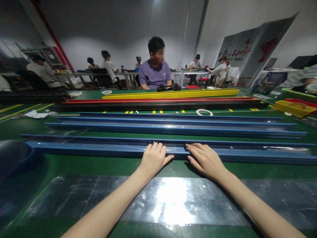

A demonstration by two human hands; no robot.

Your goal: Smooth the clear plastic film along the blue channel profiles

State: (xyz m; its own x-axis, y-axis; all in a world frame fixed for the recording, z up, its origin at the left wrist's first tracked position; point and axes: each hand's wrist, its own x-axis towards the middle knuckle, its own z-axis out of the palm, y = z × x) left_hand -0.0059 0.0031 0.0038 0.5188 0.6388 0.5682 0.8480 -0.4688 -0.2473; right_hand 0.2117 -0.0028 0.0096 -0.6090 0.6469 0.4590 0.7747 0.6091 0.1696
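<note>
Blue rail (99, 151) lies crosswise, toward the table's (99, 166) near edge. Left hand (153, 158) and right hand (207, 159) rest on it, fingers curved; whether gripping cannot be told.

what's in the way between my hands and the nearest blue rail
Nothing visible: the left hand and right hand both rest on the rail. The clear sheet lies on your side of it, not in between.
</note>
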